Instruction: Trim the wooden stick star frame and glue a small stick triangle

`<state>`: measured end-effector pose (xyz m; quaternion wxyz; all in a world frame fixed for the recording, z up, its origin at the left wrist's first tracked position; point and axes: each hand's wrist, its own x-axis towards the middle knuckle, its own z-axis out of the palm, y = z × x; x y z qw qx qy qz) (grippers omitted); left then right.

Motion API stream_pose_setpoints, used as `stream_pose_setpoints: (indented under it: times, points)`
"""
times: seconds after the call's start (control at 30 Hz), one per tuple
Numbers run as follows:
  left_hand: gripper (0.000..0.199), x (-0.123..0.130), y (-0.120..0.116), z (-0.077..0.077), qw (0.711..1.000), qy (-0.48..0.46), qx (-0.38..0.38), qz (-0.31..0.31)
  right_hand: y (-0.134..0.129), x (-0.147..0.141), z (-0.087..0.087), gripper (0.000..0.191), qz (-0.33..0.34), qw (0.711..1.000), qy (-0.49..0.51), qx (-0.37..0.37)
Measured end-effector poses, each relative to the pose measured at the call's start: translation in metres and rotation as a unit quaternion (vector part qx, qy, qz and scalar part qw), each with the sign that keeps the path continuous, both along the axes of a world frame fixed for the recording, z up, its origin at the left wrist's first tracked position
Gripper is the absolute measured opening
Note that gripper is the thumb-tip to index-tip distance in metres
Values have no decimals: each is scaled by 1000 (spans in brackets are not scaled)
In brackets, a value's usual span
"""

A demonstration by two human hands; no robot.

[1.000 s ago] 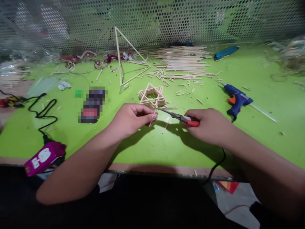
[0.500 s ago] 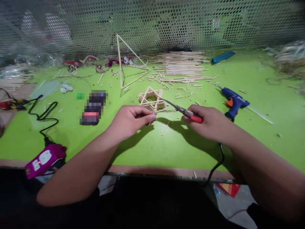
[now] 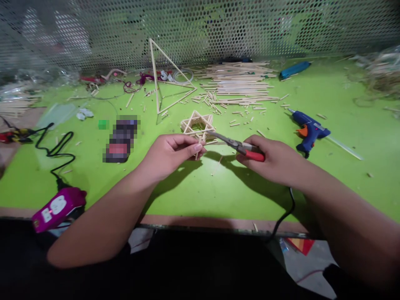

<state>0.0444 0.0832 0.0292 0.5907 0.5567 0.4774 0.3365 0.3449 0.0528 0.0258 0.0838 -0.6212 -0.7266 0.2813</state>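
My left hand pinches a short thin wooden stick between thumb and fingers, just in front of a star-shaped stack of sticks. My right hand is closed round red-handled pliers. The pliers point left, and their tips lie by the near right side of the star, close to my left fingertips. Whether the jaws grip anything is too small to tell. Behind the star stands a large triangular stick frame.
A blue glue gun lies right, its cable near my right forearm. Piled sticks and a teal tool are at the back. A blurred phone and pink device are left. Perforated metal rises behind.
The pliers' tips have lowered slightly towards my left fingertips. The short stick under my left thumb shows more clearly. The whole view has shifted a little.
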Motion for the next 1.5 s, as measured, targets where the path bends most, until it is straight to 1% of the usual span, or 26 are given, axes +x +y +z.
stream_pose_setpoints:
  times: [0.1, 0.17, 0.27, 0.33, 0.4, 0.43, 0.5, 0.57, 0.7, 0.87, 0.93, 1.03, 1.1, 1.13, 1.2, 1.3, 1.43, 1.5]
  points:
    - [28, 1, 0, -1, 1000, 27, -2, -4, 1, 2, -3, 50, -71, 995, -50, 48]
    - [24, 3, -2, -2, 998, 63, -4, -23, 3, 5, -6, 60, -95, 989, -83, 78]
    - [20, 6, -4, -4, 993, 113, -2, -46, 4, 11, -10, 57, -94, 982, -102, 128]
    - [24, 7, -5, -5, 992, 118, -12, -49, 5, 12, -12, 48, -58, 975, -96, 192]
    - [32, 7, -4, -7, 993, 102, -33, -45, 4, 8, -13, 35, 22, 963, -72, 257]
    - [36, 8, -3, -8, 994, 91, -45, -43, 3, 4, -14, 30, 74, 957, -58, 274]
    - [42, 8, -1, -11, 995, 66, -68, -41, 1, -6, -16, 26, 171, 946, -30, 275]
    - [43, 9, 1, -14, 995, 40, -85, -44, -1, -18, -19, 24, 235, 937, -19, 258]
    - [41, 9, 1, -18, 994, 13, -93, -53, -2, -32, -21, 26, 279, 929, -31, 241]
    - [40, 9, 1, -17, 994, 18, -90, -60, -5, -28, -11, 31, 318, 920, -28, 228]
    - [40, 9, 2, -17, 994, 18, -93, -59, -5, -23, -10, 29, 306, 923, -16, 233]
    - [38, 8, 2, -17, 993, 13, -99, -57, -3, -12, -7, 19, 225, 951, 25, 208]
    - [35, 7, 2, -18, 994, 8, -97, -57, 0, -6, -2, 16, 176, 963, 75, 190]
    - [33, 7, 2, -18, 994, 8, -94, -59, 1, -3, 1, 17, 165, 964, 103, 182]
    - [31, 6, 2, -17, 994, 17, -85, -65, 1, -1, 8, 20, 169, 959, 158, 165]
    - [31, 8, 1, -17, 994, 42, -66, -81, -3, -6, 13, 18, 170, 959, 201, 104]
    - [30, 14, -3, -17, 989, 59, -48, -123, -8, -19, 5, 11, 98, 965, 241, 14]
    - [28, 17, -6, -17, 987, 55, -48, -144, -8, -25, -1, 11, 71, 960, 270, 12]
